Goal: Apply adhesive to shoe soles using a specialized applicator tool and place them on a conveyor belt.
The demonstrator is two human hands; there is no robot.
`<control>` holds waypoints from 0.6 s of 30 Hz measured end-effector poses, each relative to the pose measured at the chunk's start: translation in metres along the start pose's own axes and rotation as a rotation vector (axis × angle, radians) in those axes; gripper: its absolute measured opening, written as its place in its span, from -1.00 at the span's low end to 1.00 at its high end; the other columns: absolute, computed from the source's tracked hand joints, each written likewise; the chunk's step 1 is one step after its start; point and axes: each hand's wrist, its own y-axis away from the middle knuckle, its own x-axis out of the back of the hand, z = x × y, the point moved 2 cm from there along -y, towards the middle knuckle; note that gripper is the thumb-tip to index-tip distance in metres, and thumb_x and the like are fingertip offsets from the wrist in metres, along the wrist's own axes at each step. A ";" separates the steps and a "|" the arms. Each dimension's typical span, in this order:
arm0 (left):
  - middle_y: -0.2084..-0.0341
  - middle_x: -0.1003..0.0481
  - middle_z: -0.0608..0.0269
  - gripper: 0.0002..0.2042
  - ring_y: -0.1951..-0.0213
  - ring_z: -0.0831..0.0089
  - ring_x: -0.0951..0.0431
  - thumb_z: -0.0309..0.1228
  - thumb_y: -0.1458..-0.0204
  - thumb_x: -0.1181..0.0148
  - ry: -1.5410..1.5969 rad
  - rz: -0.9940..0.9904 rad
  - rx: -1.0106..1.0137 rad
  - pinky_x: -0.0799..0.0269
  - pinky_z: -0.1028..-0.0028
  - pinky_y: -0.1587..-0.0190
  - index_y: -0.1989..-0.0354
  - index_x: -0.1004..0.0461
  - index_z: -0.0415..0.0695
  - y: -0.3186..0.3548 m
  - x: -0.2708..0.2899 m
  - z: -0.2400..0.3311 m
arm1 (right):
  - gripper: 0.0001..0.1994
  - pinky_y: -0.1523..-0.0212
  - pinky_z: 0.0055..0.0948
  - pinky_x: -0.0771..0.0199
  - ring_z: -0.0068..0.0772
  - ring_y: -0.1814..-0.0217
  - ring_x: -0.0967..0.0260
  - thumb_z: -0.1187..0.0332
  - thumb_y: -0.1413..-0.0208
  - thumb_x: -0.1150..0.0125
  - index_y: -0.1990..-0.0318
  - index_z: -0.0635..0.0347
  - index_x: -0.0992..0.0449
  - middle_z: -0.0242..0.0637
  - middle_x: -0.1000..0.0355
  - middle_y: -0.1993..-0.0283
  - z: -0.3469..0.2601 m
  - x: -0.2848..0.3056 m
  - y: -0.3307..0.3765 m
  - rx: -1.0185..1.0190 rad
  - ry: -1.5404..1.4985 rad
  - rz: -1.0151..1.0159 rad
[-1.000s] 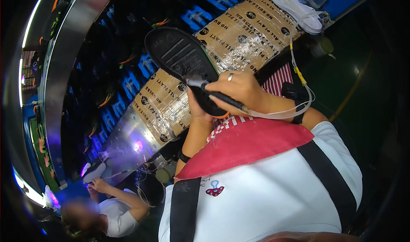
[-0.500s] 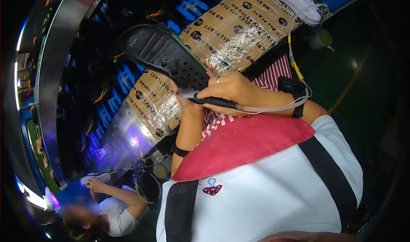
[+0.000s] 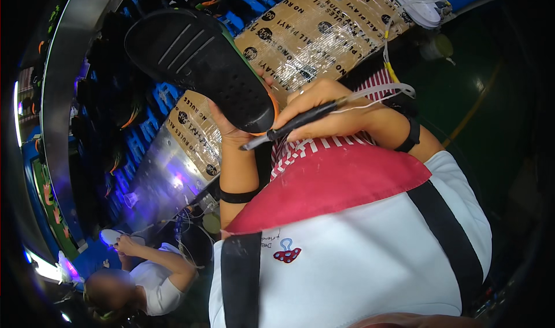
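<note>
1. Head view: the left hand [image 3: 224,124] is clamped around the heel half of the black shoe sole [image 3: 199,76], holding it above the cardboard-covered table [image 3: 315,44].
2. The right hand [image 3: 329,99] is wrapped around 1 tube-fed brush [image 3: 300,120], its bristles [image 3: 251,144] just beside the heel.
3. Steady support and light, even bristle pressure should suit brushing.

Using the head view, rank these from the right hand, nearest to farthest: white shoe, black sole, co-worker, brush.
1. Brush: gripped in the right hand.
2. Black sole: to its left, heel end closest.
3. White shoe: upper right.
4. Co-worker: lower left.
</note>
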 end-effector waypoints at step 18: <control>0.07 -0.39 -0.02 -0.54 0.05 0.23 -0.44 -0.29 0.01 -0.01 -0.241 0.056 0.186 -0.35 0.27 -0.03 -0.03 -0.26 -0.33 -0.004 0.034 0.036 | -0.78 0.45 -0.47 -0.33 -0.35 0.50 -0.38 0.40 0.13 -0.27 0.25 0.15 -0.55 -0.21 -0.42 0.51 0.006 -0.001 0.003 0.110 0.127 -0.039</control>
